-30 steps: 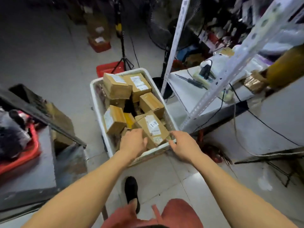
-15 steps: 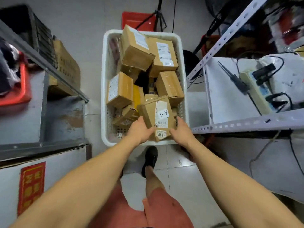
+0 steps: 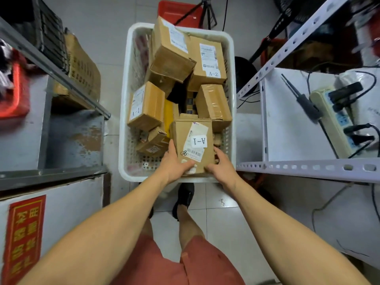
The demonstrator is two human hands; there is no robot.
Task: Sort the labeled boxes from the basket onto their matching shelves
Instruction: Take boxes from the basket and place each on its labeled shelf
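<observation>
View from the head camera. The box marked A-1 (image 3: 192, 145) lay at the near edge of the white basket (image 3: 231, 58), its long axis running away from the person. The left hand (image 3: 173, 163) gripped its left near corner, and the right hand (image 3: 221, 166) curled round its right near corner. Both hands lay equally near, one on each side, so a straight two-handed lift looked likely.

One white basket (image 3: 125, 128) is seen, and at least seven brown cardboard boxes (image 3: 148, 105) can be counted in it; more may be hidden beneath. Two boxes are labelled A-1 (image 3: 198, 140) and one A-2 (image 3: 213, 74). Two hands (image 3: 174, 163) are seen. One power strip (image 3: 333, 122) is counted.
</observation>
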